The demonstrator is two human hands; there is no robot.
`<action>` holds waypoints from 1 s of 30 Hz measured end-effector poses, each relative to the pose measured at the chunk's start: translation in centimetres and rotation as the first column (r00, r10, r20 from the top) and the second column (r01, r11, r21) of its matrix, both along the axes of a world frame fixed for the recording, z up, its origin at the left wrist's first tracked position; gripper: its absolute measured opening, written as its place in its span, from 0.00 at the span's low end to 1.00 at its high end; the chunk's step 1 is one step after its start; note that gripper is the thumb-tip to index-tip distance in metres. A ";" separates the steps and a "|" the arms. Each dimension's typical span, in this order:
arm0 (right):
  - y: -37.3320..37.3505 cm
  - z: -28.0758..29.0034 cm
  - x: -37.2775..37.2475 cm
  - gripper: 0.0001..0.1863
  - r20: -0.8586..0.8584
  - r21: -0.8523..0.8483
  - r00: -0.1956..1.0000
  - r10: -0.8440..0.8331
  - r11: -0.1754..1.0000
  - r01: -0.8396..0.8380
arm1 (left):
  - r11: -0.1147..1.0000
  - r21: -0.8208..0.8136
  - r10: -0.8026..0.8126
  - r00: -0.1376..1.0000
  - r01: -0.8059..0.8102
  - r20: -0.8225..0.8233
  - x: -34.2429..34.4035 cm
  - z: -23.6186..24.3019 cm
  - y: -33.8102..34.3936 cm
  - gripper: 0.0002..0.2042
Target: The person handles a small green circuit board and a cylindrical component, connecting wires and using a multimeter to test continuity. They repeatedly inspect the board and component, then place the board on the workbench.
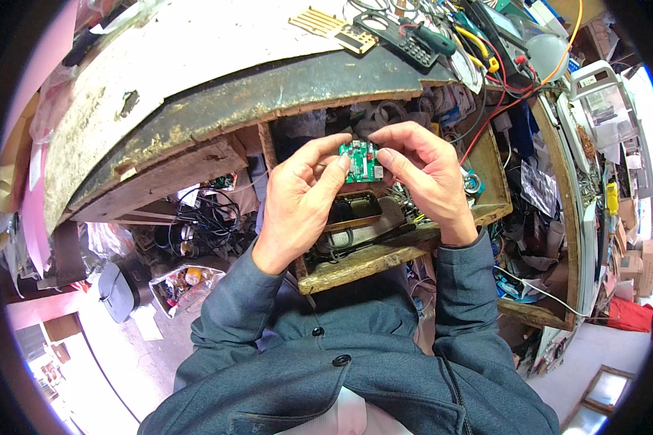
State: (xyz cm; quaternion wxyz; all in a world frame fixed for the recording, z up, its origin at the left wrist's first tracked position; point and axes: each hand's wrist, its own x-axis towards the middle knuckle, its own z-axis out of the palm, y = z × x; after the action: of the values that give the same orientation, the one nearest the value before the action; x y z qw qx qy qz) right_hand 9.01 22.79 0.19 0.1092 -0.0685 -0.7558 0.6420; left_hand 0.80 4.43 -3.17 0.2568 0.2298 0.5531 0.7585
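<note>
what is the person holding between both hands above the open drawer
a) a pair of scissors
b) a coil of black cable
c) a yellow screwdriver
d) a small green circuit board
d, the left hand and the right hand pinch a small green circuit board by its edges, held over the open wooden drawer.

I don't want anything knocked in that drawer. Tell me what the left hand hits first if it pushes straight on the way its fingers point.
The left hand points up and right at the green circuit board, which its fingertips already touch. Right behind it are the right hand's fingers. Depth beyond them is unclear.
</note>
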 end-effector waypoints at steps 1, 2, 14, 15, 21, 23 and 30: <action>0.0 0.0 0.0 0.10 0.007 0.007 1.000 -0.002 1.000 0.002 | 1.000 -0.006 0.002 1.000 -0.003 -0.009 0.0 0.0 0.0 0.16; 0.1 0.0 0.0 0.10 0.014 0.013 1.000 -0.004 1.000 0.004 | 1.000 -0.012 0.005 1.000 -0.005 -0.017 0.0 0.0 0.0 0.16; 0.1 0.1 -0.1 0.11 0.044 -0.024 0.999 -0.002 1.000 0.003 | 1.000 0.024 -0.004 1.000 0.004 -0.005 -0.1 -0.2 0.1 0.16; 0.2 0.0 -0.1 0.11 0.040 -0.020 0.999 0.000 1.000 0.001 | 1.000 0.019 -0.008 1.000 0.008 -0.003 -0.1 -0.2 0.1 0.16; 0.4 -0.5 -0.1 0.09 0.031 0.060 0.998 -0.050 0.997 0.048 | 1.000 -0.008 -0.029 0.999 0.029 -0.019 0.2 0.1 0.3 0.16; 0.7 -0.9 -0.2 0.07 0.051 0.131 0.996 -0.078 0.989 0.070 | 0.998 -0.047 -0.049 0.999 0.048 -0.020 0.2 0.2 0.1 0.15; 0.6 -0.9 -0.2 0.06 -0.039 0.264 0.995 -0.096 0.959 0.103 | 0.997 -0.070 -0.044 0.999 0.042 -0.027 0.3 0.1 0.0 0.14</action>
State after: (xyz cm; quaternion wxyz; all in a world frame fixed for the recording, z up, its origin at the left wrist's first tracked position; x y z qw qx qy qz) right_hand 8.81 23.36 -0.68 0.1592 -0.0826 -0.8292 0.5294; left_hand 1.09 4.47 -3.09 0.2730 0.2432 0.5777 0.7298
